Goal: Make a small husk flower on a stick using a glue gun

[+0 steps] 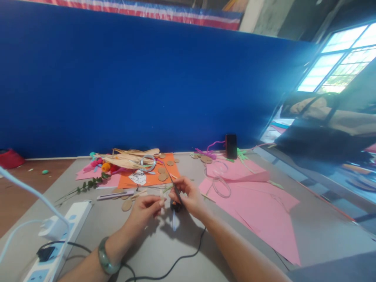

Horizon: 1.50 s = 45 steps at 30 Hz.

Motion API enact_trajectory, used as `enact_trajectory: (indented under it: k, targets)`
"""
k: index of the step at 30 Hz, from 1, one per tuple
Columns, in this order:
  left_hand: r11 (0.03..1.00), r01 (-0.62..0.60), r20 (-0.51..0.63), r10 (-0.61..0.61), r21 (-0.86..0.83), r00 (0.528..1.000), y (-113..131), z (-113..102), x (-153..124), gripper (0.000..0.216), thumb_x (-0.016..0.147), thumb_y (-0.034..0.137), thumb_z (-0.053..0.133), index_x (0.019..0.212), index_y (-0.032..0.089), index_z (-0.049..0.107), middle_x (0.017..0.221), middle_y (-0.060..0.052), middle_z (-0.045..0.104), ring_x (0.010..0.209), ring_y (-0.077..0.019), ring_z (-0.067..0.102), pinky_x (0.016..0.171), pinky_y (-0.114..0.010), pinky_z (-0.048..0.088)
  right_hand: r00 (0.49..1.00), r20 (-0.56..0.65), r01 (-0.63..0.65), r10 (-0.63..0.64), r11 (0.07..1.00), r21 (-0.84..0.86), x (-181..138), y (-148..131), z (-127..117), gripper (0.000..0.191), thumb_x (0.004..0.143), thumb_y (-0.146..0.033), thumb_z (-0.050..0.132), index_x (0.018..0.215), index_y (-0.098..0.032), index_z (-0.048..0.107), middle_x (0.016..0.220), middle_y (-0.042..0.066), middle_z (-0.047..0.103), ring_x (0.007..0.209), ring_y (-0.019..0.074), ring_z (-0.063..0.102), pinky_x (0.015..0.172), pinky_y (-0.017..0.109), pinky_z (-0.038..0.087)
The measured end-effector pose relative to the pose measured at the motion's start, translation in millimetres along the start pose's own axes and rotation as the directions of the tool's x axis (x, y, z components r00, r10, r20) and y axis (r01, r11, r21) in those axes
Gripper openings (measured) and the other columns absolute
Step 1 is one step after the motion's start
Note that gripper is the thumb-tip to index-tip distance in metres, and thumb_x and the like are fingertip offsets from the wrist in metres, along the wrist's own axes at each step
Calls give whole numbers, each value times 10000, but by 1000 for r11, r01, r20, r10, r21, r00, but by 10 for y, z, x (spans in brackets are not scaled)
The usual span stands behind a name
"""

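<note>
Over the middle of the grey table, my left hand (147,209) is closed in a pinch on a small pale piece (161,199), too small and blurred to name. My right hand (190,197) grips a slim dark pointed tool (176,191), its thin end slanting up and away to the left. Just below the tool, between my hands, is a black object (175,206) with a clear bluish stick (174,222) projecting toward me; my right hand partly hides it. A green bangle (105,256) circles my left wrist.
A white power strip (75,223) with plugs lies at left, near a utility knife (115,195). Behind are orange paper (172,159), wood slices (162,177) and dried strips (126,158). Pink paper (252,211) covers the right. A black cord (179,259) crosses the front; a phone (231,146) stands behind.
</note>
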<state>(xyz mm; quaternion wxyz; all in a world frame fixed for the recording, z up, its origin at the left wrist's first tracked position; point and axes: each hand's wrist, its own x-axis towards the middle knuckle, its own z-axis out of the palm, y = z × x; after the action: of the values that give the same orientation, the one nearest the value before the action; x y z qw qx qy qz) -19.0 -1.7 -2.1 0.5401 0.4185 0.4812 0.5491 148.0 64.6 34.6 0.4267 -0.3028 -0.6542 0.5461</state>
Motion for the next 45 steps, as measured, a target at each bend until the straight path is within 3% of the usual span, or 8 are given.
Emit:
enact_trajectory:
  k: [5, 8, 13, 23, 45]
  targets:
    - [991, -96, -200, 76, -95, 977, 88, -12, 27, 246, 643, 333, 804, 732, 149, 669, 530, 17, 609, 450, -100, 533, 440, -202, 422, 998, 54, -31, 34, 998, -54, -9, -8, 25, 374, 698, -390, 760, 905, -192, 519, 709, -29, 573, 642, 116, 530, 593, 250, 403]
    - [983, -150, -256, 119, -105, 959, 138, -20, 31, 259, 647, 335, 801, 743, 148, 651, 523, 21, 617, 444, -91, 526, 440, -190, 422, 989, 122, -74, 86, 993, -94, -27, -24, 61, 386, 682, -381, 773, 888, -184, 513, 695, -38, 572, 623, 104, 516, 596, 245, 384]
    - [976, -185, -255, 150, -118, 955, 163, -28, 23, 235, 738, 358, 733, 712, 140, 649, 574, -1, 640, 471, -82, 519, 471, -190, 428, 942, 260, -192, 213, 976, -106, -49, -41, 99, 431, 649, -394, 798, 859, -179, 490, 644, -64, 523, 575, 82, 460, 537, 218, 342]
    - [986, -162, -181, 151, -48, 972, 185, -16, -30, 248, 725, 377, 738, 677, 147, 659, 522, 16, 588, 472, -91, 503, 470, -197, 412, 887, 387, -282, 251, 959, 24, -24, 42, 66, 481, 614, -431, 834, 826, -176, 486, 580, -81, 518, 488, 50, 423, 461, 183, 297]
    - [983, -181, -148, 183, 26, 972, 245, 7, -72, 228, 711, 362, 718, 665, 153, 639, 544, 3, 580, 492, -114, 505, 479, -216, 403, 866, 382, -362, 321, 931, 38, -16, 5, 38, 489, 550, -441, 861, 782, -180, 519, 462, -92, 543, 372, 47, 440, 382, 159, 303]
